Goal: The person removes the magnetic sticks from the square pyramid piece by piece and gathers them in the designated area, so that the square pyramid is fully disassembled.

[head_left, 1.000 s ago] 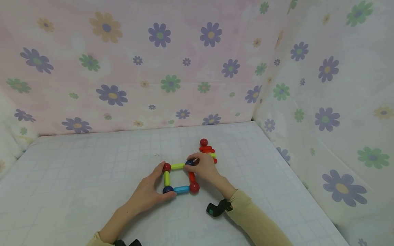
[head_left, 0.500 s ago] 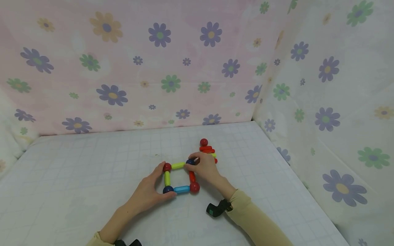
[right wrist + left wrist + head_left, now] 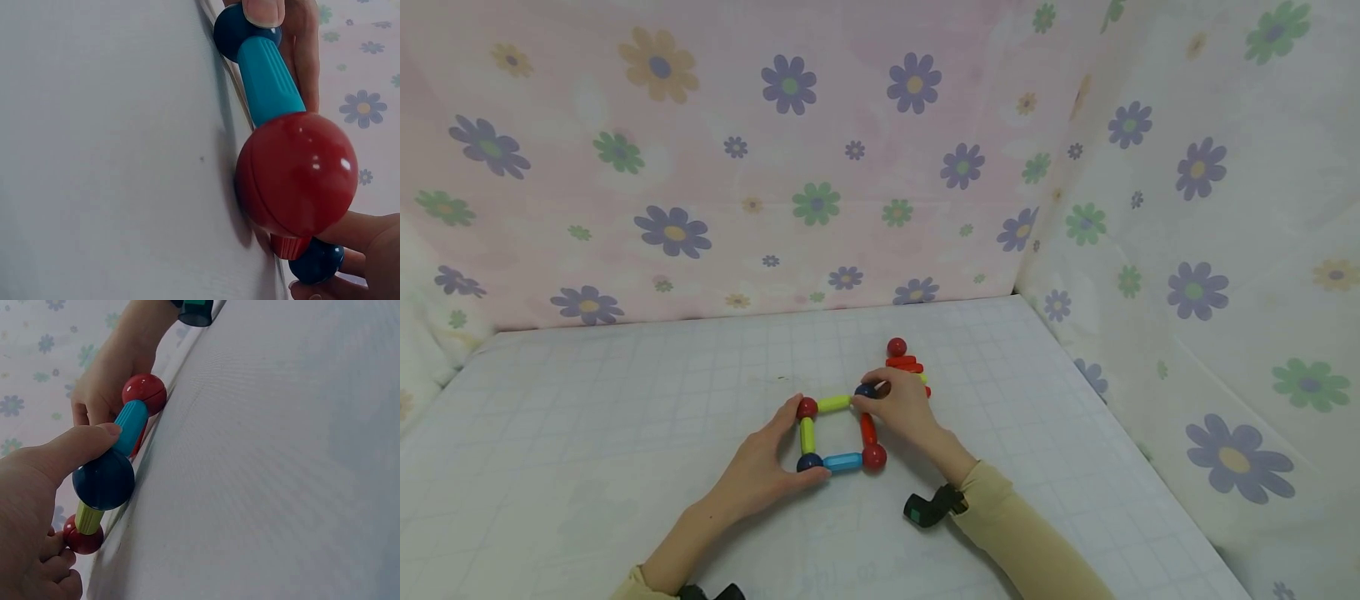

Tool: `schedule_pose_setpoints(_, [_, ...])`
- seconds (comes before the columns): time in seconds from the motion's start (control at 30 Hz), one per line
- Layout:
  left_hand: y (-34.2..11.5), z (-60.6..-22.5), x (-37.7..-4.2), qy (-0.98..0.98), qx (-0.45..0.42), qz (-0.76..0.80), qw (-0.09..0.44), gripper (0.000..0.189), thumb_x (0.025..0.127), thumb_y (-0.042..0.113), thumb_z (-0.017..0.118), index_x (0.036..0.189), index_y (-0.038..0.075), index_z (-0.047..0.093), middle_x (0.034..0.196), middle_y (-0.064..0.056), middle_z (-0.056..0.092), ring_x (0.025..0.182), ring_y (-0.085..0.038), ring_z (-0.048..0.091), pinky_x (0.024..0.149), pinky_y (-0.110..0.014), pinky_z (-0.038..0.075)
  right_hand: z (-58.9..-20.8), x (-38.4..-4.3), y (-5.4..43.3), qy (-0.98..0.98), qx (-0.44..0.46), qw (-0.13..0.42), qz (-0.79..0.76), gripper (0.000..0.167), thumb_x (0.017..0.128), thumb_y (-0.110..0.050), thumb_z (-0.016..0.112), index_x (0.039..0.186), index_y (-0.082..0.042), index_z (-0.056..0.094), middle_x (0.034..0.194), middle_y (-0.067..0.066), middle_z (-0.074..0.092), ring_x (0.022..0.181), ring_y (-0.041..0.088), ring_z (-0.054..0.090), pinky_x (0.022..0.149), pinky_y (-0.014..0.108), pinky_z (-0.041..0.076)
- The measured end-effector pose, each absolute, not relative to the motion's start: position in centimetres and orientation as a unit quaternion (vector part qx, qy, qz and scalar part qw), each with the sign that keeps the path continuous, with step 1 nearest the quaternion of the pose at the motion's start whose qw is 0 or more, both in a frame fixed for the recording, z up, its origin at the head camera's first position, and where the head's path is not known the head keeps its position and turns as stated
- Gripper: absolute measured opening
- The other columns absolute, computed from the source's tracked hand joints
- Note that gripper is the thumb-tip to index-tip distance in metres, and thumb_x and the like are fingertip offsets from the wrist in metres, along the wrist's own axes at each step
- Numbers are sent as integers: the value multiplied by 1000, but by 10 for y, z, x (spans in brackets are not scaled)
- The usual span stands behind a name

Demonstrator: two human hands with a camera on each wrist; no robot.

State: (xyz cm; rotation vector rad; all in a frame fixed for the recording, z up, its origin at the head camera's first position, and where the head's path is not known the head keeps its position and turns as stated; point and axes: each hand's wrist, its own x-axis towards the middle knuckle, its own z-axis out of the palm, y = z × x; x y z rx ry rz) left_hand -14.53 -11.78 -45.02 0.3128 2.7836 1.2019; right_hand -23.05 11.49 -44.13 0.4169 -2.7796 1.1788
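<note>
Square frame is set towards seven o'clock from the head view's centre. Its nine-o'clock side is gripped by the left hand, its one-o'clock blue ball pinched by the right hand. Squaring of that corner is apparently in hand; firm seating, without twisting, seems called for.

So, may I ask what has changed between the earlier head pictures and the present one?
Only a small shift: the right hand, pinching the far-right dark blue ball, has moved it slightly farther away. Nothing was visibly taken hold of or let go. The left hand, the light-blue stick and the near red ball look unmoved.
</note>
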Motion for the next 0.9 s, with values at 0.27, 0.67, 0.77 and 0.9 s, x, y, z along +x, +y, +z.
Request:
schedule_pose_setpoints(0.27, [-118,-449,-144,910,104,399,46,111,74,56,82,160,16,24,162,-7,34,147,-33,35,110,-60,40,-441,-235,117,-905,141,40,400,33,82,-26,83,110,-13,74,95,-1,72,81,13,62,69,21,54])
schedule_pose_setpoints(0.67, [-118,-449,-144,909,96,400,60,112,74,60,80,161,19,22,163,-6,31,149,-33,31,112,-60,37,-428,-250,118,-894,140,36,424,35,83,-23,82,114,-9,74,97,3,71,84,16,64,75,27,57])
schedule_pose_setpoints(0.77, [-118,-449,-144,909,97,402,60,112,75,59,80,161,19,22,163,-6,31,149,-32,31,112,-60,37,-426,-255,118,-892,148,39,426,36,84,-23,82,115,-8,74,98,4,71,85,17,63,76,29,57])
schedule_pose_setpoints(0.9, [-118,-448,-144,908,98,404,60,111,75,58,81,160,19,22,163,-6,31,149,-32,31,113,-59,37,-424,-263,117,-890,151,41,428,38,84,-24,81,117,-7,73,103,5,72,89,18,64,81,31,57])
